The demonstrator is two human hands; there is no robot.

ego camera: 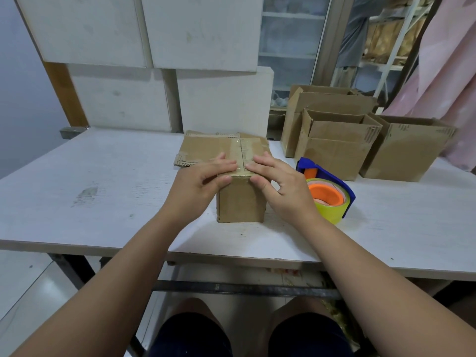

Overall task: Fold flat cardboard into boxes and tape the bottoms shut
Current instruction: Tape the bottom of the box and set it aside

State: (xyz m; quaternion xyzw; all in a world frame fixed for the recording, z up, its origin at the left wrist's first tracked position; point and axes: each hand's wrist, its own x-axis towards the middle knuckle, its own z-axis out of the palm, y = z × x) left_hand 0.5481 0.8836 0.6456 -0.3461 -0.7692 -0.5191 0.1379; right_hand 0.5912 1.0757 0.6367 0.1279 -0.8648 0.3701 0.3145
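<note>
Brown cardboard made up nearly everything on the white desk (pixel 103 176). One folded box (pixel 240 204) stood near the middle, close to the near edge, its closed flaps facing up with one strip of clear tape (pixel 241 150) running along the seam. Two hands worked on it. The left hand (pixel 201 179) and the right hand (pixel 278 184) lay either side of the seam, fingers fairly straight and pressing down on the top, thumbs over the near edge. Flat cardboard (pixel 195 150) lay just beyond, to the left of the box; how many sheets I could not tell. Three open boxes (pixel 332 155) stood clustered at the far right. One blue tape dispenser (pixel 332 180) with one yellow-green roll (pixel 332 213) sat just right of the right hand.
</note>
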